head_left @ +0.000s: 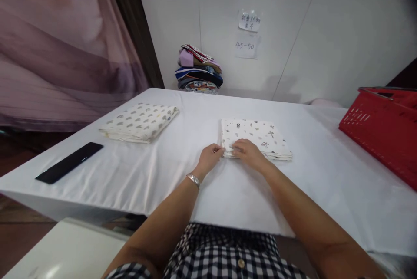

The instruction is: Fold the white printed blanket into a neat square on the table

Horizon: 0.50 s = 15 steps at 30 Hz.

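A folded white cloth (254,133) with small palm-tree and leaf prints lies in front of me, its layered edge facing my body. At its near left corner, my left hand (210,157) has thumb and fingers closed on the edge of the layers. My right hand (249,153) rests on top of the cloth near the front edge, fingers slightly bent and apart, pointing left. Further left lies a second folded cloth (140,123), cream with grey cloud-like prints, which neither hand touches.
A white-covered table (182,175) carries everything. Near its left edge lies a flat black object (70,162). A stack of folded fabrics (199,70) stands at the back wall, below paper signs (246,46). On the right is a red plastic basket (384,127); a pink curtain (65,44) hangs left.
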Available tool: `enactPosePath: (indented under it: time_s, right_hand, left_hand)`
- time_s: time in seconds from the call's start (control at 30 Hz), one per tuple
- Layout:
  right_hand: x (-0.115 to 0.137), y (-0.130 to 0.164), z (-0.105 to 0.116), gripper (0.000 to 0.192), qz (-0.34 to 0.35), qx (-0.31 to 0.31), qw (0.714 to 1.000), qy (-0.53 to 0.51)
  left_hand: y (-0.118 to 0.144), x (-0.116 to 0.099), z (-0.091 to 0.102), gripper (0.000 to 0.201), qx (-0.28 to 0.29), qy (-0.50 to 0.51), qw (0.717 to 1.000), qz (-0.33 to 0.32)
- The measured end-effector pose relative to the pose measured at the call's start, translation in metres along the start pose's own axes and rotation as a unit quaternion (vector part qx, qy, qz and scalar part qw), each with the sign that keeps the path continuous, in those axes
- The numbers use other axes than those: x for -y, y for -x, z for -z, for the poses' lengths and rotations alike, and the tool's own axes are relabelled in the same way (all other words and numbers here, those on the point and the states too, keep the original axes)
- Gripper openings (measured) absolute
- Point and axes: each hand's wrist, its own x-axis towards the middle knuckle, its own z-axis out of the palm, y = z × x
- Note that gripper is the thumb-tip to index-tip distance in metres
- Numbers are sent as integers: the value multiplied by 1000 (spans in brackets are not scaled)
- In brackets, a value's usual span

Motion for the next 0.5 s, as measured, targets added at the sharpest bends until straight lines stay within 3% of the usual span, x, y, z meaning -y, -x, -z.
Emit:
enactPosePath:
  time_s: [0.17, 0.27, 0.37, 0.5]
  right_hand:
    - [5, -10, -14, 17, -6, 9, 1000, 15]
    - [-1, -9, -21, 15, 31, -2, 999, 43]
    - [-6, -8, -26, 13, 69, -28, 996, 50]
    - [-9, -7, -30, 19, 68, -75, 995, -7]
  left_hand:
    - [-8, 3, 1, 22, 24, -18, 999, 12]
    - [-12, 5, 0, 21, 28, -18, 999, 10]
    - [-13, 4, 0, 19, 29, -20, 999, 8]
    - [-12, -1, 1, 18, 27, -21, 999, 11]
